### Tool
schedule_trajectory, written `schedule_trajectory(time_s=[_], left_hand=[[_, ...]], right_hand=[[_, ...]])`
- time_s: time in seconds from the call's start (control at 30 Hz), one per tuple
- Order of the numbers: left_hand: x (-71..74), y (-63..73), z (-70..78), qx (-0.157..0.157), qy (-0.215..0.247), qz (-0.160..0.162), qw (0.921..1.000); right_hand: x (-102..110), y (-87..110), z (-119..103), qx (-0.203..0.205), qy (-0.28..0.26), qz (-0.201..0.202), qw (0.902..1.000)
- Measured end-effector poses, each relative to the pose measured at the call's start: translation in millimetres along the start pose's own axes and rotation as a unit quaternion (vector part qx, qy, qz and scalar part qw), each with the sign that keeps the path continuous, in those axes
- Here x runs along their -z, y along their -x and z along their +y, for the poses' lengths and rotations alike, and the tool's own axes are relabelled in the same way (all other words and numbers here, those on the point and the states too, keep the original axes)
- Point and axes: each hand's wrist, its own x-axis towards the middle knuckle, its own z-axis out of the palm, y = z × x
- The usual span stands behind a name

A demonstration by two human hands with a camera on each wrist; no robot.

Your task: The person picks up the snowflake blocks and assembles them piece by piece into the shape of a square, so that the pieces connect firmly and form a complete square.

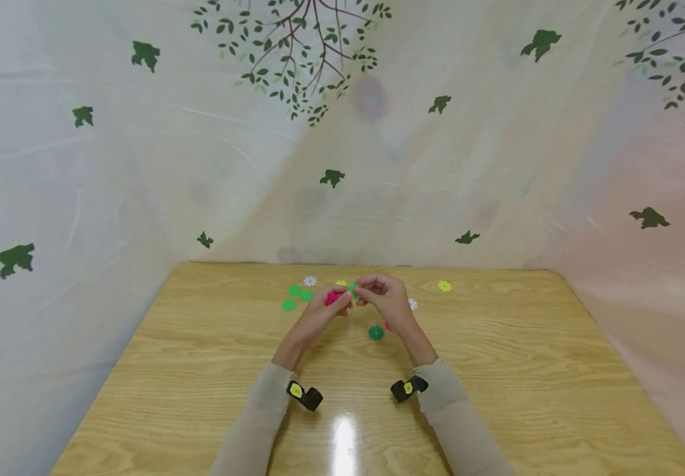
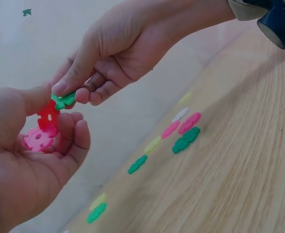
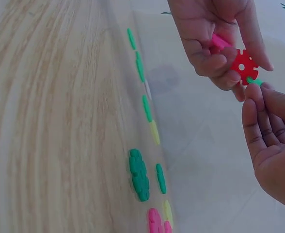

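My left hand (image 1: 319,314) holds a pink interlocking disc (image 2: 38,139) and a red interlocking disc (image 3: 244,67), the pink one in its curled fingers. Both are flat, notched plastic pieces with a centre hole, and they look joined. Between thumb and fingertips, my right hand (image 1: 391,304) pinches a green interlocking disc (image 2: 64,100). This green piece meets the edge of the red one; how deep the notches engage is hidden by my fingers. Both hands are raised over the far part of the table.
Loose discs lie on the wooden table (image 1: 200,370) around the hands: several green ones (image 1: 288,305) to the left, a white one (image 1: 310,281) behind, a dark green disc (image 1: 376,332) nearer me, and a yellow one (image 1: 445,286) to the right. A printed curtain (image 1: 378,218) hangs behind.
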Motion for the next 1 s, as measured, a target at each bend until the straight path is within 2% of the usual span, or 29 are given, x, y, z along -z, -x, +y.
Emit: schedule_trajectory(time_s=[0.17, 0.47, 0.8, 1.0], left_hand=[[1.4, 1.1, 1.4, 0.005, -0.016, -0.015, 0.9998], [-2.0, 0.8, 0.8, 0.008, -0.001, 0.013, 0.9999], [-6.2, 1.1, 1.7, -0.02, -0.001, 0.011, 0.9997], [-5.2, 1.3, -1.2, -0.005, 0.0, 0.018, 0.9998]], right_hand=[[1.1, -0.3, 0.0, 0.002, 0.014, -0.006, 0.9999], [-0.5, 0.3, 4.4, -0.002, -0.007, 0.0, 1.0], [-2.2, 1.0, 2.3, -0.01, -0.018, 0.002, 0.9998], [1.3, -0.2, 0.3, -0.027, 0.009, -0.015, 0.9995]])
